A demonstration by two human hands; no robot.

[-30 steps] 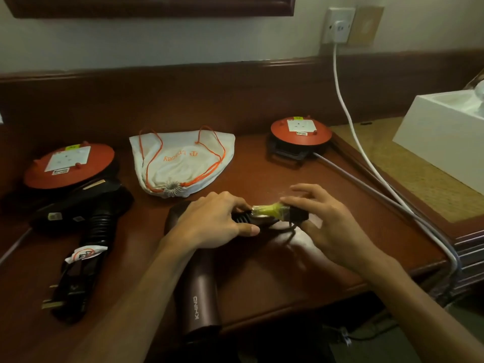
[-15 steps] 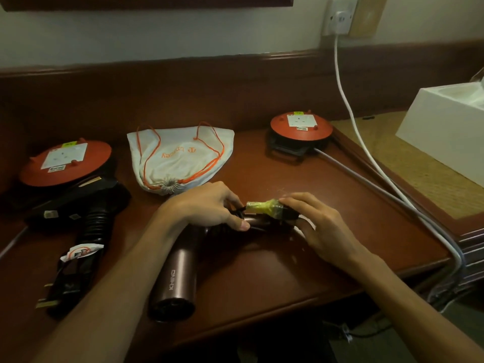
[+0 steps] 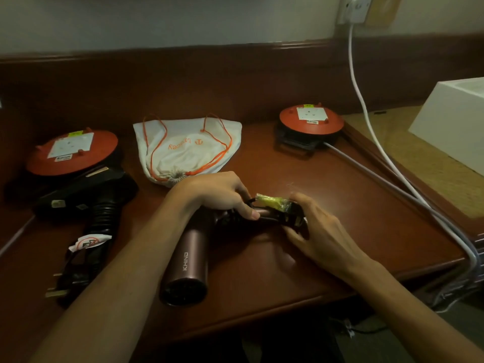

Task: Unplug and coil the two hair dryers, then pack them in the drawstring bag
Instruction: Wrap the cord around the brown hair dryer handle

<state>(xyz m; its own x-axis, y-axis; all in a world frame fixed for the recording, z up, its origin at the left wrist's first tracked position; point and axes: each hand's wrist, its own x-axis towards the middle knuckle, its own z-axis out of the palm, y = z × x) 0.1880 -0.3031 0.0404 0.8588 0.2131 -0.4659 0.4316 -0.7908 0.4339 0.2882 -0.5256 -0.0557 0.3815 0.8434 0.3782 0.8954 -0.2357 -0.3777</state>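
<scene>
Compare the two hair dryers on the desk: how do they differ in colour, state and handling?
The brown hair dryer is a smooth metallic tube marked KHIND; the black hair dryer is matte with a ribbed handle. The left hand and right hand are gathering the brown one's cord and plug; the black one lies untouched, its plug pins showing. Both lie on the desk, outside the drawstring bag.

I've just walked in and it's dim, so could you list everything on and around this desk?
brown hair dryer: one, desk centre, held
black hair dryer: one, left, cord bundled, unplugged
plug: one, black with a yellow tag, between the hands
drawstring bag: one, white with orange cords, back centre, flat
cable reels: two, orange tops, back left and back right
white cable: one, from wall socket
white box: one, far right
desk: one, dark wood
left hand: on the brown dryer
right hand: on the plug
</scene>
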